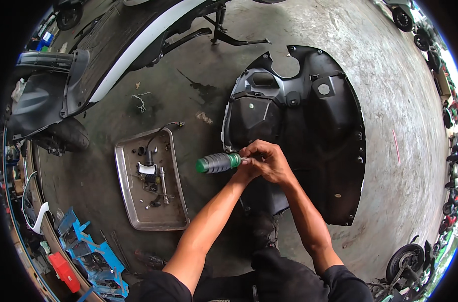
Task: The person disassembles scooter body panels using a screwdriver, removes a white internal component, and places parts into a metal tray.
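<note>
A screwdriver (219,162) with a ribbed grey and green handle points its butt end to the left. Its shaft runs into my right hand (270,160), whose fingers are bent and closed at the metal just past the handle. My left hand (247,172) lies against the right one, partly under it, and its fingers are mostly hidden. The screwdriver's tip is out of sight behind the hands. Below and beyond them a large black plastic scooter body panel (319,128) lies on the floor, with a round cut-out at its far edge.
A metal tray (129,201) with a ratchet, a cable and small parts stands to the left. A partly stripped scooter (113,65) is at the upper left. Blue tool trays (95,256) and a red box (64,272) sit at the lower left. A wheel (406,261) stands lower right.
</note>
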